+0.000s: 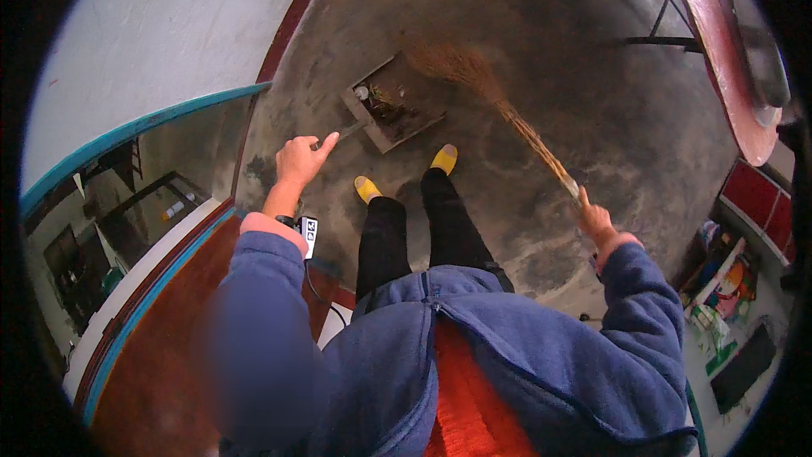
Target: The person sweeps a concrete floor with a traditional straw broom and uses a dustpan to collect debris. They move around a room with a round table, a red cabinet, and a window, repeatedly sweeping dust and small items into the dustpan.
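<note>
My left hand (300,161) is closed round the handle of a dustpan (391,145), its thumb lying along the top. The pan rests on the concrete floor ahead of my feet, with scraps of plant litter (385,101) and a small pale round piece (363,93) inside. On the other side, my right hand (595,218) grips the upper end of a straw broom (531,137). The broom slants away to the left, and its bristles (452,66) spread on the floor at the pan's far right edge. Where the bristle tips end is blurred.
My feet in yellow shoes (445,159) stand just behind the pan. A white wall (169,42) with a blue-framed mirror or glass panel (139,148) rises at left. A reddish table (715,51) with dark metal legs stands far right. Packets (734,279) lie on a shelf at right.
</note>
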`<state>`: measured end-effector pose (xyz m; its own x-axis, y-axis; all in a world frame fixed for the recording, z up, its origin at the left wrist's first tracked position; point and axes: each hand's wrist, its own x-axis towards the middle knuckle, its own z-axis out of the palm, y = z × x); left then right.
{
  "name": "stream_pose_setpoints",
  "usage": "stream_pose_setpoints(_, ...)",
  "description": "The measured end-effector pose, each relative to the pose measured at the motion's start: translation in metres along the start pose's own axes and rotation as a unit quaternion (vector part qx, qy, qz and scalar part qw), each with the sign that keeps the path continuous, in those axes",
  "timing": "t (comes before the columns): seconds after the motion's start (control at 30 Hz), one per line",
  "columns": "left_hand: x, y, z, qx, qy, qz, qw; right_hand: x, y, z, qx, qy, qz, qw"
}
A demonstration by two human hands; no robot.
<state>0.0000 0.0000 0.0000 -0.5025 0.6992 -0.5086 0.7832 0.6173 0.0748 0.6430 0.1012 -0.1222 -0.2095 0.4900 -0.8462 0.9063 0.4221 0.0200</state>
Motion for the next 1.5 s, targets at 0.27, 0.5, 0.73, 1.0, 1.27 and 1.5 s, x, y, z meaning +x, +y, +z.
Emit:
stream_pose_setpoints(0.27, -0.002, 0.004, 0.019, -0.003, 0.058, 0.028, 0.998, -0.128, 0.006, 0.015, 0.218, 0.02, 0.088, 0.972)
stream_pose_setpoints(0.5, -0.004, -0.004, 0.022, 0.011, 0.122, 0.038, 0.992, -0.064, -0.071, 0.043, 0.464, 0.099, 0.17, 0.864)
stream_pose_setpoints(0.73, 0.002, 0.007, 0.021, -0.002, 0.094, 0.06, 0.994, -0.03, -0.177, 0.088, 0.49, 0.117, 0.146, 0.852)
stream_pose_setpoints(1.0, 0.003, 0.032, 0.027, -0.053, 0.043, 0.114, 0.991, -0.118, -0.318, 0.132, 0.491, 0.035, 0.056, 0.869)
stream_pose_setpoints(1.27, -0.006, 0.044, 0.032, -0.059, 0.019, 0.133, 0.989, -0.21, -0.351, 0.132, 0.616, 0.024, -0.001, 0.788)
stream_pose_setpoints(1.5, -0.005, 0.039, 0.033, -0.047, 0.039, 0.125, 0.99, -0.236, -0.318, 0.126, 0.548, 0.113, 0.072, 0.825)
